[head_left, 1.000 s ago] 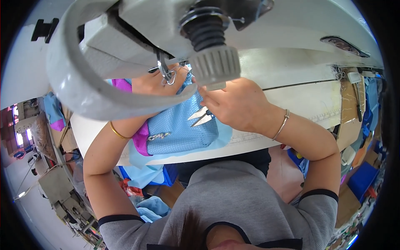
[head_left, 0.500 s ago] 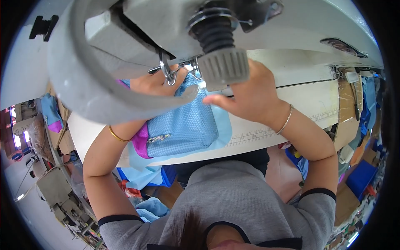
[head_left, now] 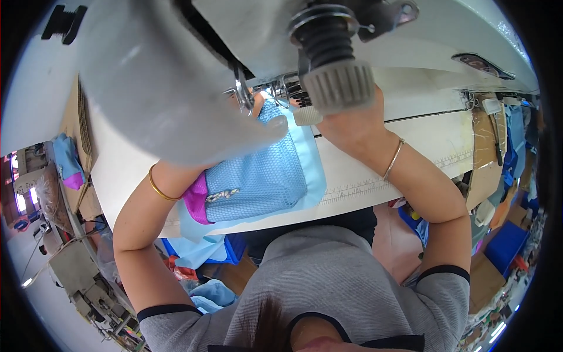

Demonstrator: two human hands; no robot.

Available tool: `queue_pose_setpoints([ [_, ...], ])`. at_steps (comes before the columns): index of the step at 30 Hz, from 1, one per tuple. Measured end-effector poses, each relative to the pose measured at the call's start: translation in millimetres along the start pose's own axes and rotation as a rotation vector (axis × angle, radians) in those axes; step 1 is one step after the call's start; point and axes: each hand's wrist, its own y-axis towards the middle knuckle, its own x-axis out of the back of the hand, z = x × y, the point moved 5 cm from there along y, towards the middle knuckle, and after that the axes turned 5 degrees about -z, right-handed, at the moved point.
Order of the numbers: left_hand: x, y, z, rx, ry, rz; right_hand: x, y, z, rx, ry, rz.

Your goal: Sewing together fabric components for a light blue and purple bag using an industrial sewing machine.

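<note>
Light blue mesh fabric [head_left: 258, 182] with a purple edge [head_left: 195, 199] and a short speckled cord [head_left: 223, 195] lies under the head of a sewing machine [head_left: 146, 76]. Beneath it, a plain pale blue cloth [head_left: 314, 170] shows along the right and front. My left hand [head_left: 258, 104] is at the far end of the mesh beside the needle area; the machine covers most of it, and its grip is hidden. My right hand [head_left: 355, 126] is right of the needle area, its fingers behind the ribbed grey knob [head_left: 340, 85], so their hold cannot be seen.
The white table [head_left: 404, 146] has a printed ruler [head_left: 363, 189] along its front. Small scissors [head_left: 471, 102] lie at the far right. Below the table, a blue bin [head_left: 234, 247] stands near blue cloth [head_left: 214, 293]. Another blue and purple piece [head_left: 69, 161] hangs at the left.
The machine head looks larger and shifted within the view. My right thumb, earlier stretched out toward the mesh, is now hidden behind the knob. The fabric has barely moved.
</note>
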Motion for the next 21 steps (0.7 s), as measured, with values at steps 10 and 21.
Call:
queue_pose_setpoints([
  [10,-7,-11,8,0.132,-0.151,-0.017,-8,0,-2,0.002,0.146,-0.040],
  [21,-7,4,0,0.034,-0.087,-0.061,9,-13,8,-0.007,0.268,0.184],
])
